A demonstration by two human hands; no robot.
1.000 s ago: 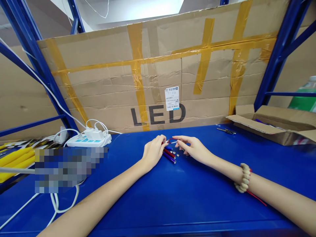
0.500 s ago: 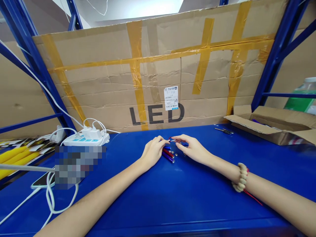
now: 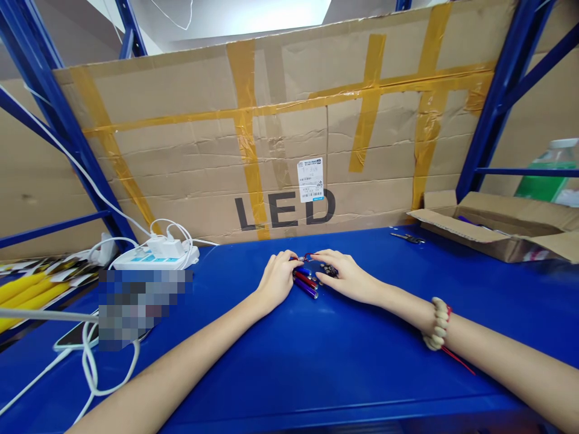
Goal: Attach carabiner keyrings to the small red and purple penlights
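Both my hands rest on the blue table [image 3: 316,361] in front of a cardboard wall. My left hand [image 3: 277,280] pinches a small red pen-shaped light [image 3: 302,259] by one end. A red tube [image 3: 306,279] and a purple tube [image 3: 306,288] lie just right of that hand. My right hand [image 3: 346,276] lies palm down, fingers curled over several small round button cells [image 3: 329,269] on the table, its fingertips touching them. A bead bracelet [image 3: 436,324] is on my right wrist.
A white power strip [image 3: 154,256] with plugs and white cables sits at the back left, with yellow packs [image 3: 27,292] beyond the table edge. An open cardboard box [image 3: 497,226] stands at the back right, small dark pliers [image 3: 407,237] near it. Blue rack posts flank the table.
My right hand has left the red light's tip and dropped onto the button cells. My left hand keeps its hold on the light. The view has shifted slightly.
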